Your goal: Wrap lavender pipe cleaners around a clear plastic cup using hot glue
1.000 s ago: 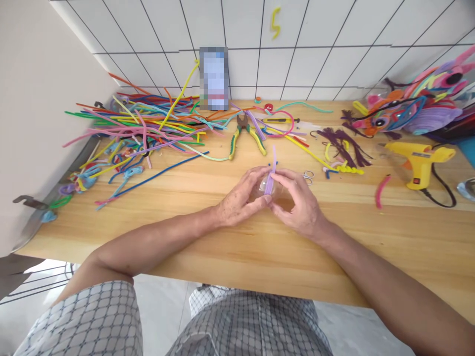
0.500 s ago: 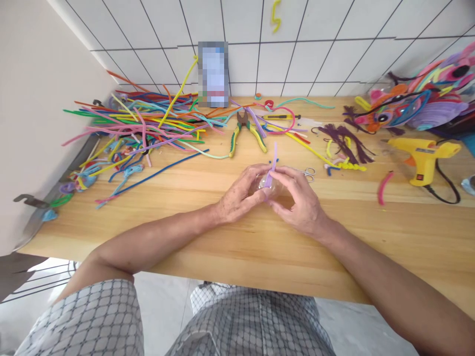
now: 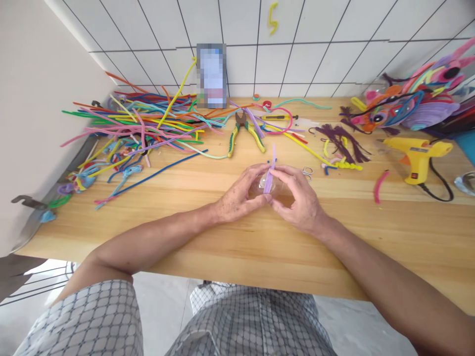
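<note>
Between my two hands sits a clear, rounded plastic piece [image 3: 262, 183], its full shape partly hidden by my fingers. Purple pipe cleaners [image 3: 269, 181] run across the middle of it, and one end sticks up past my fingertips. My left hand [image 3: 243, 193] curls around the left side of the clear piece, thumb at its near edge. On the other side my right hand [image 3: 300, 198] grips it, with the index fingertip pressing on the purple strip. Small scissors [image 3: 307, 173] lie just beyond my right hand, partly covered by it.
Pliers [image 3: 245, 131] lie beyond my hands. A heap of coloured pipe cleaners [image 3: 148, 121] spreads at the left, by a phone [image 3: 211, 76] against the tiles. A yellow glue gun [image 3: 417, 155] and colourful pipe-cleaner figures [image 3: 404, 111] stand at the right.
My left thumb has slid down slightly to the near edge, showing more of the purple strip. The view has shifted a little; both hands keep their hold.
</note>
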Available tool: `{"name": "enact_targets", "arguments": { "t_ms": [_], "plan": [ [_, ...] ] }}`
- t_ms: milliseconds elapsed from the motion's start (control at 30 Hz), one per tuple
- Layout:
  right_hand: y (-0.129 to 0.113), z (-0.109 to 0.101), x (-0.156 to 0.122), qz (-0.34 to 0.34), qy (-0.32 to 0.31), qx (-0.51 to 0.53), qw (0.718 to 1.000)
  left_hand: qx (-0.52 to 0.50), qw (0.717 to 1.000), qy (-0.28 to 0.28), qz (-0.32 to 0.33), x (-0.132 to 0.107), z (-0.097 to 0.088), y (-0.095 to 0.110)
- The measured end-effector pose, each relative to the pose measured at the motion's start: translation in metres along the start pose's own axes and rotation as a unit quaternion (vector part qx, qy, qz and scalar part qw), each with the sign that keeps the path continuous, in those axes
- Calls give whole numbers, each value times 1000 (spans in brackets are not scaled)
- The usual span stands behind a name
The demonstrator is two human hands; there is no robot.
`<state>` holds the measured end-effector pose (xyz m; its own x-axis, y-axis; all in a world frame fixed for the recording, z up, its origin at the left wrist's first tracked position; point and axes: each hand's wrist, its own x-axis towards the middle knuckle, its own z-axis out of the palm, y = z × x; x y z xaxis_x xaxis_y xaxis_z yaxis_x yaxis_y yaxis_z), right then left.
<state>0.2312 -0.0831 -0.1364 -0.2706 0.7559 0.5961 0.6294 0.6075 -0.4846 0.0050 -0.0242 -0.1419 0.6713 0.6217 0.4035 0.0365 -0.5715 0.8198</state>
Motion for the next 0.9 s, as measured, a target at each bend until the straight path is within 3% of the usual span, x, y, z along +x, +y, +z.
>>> {"name": "enact_targets", "arguments": {
  "t_ms": [267,633,733,867,900],
  "plan": [
    [1,1,0,-13,12,8,1000,-7,1000,16,7,0,3,-3],
    [7,-15,6,37,145,-47,988,-18,998,52,-37,-2,8,-9],
    [28,-44,17,89,207,-70,972,-11,998,52,-31,-1,7,-15],
    [43,-116,27,186,314,-76,928,29,997,73,-1,0,13,-18],
    [40,-130,31,182,308,-110,927,36,996,77,8,1,17,-16]
  ]
}}
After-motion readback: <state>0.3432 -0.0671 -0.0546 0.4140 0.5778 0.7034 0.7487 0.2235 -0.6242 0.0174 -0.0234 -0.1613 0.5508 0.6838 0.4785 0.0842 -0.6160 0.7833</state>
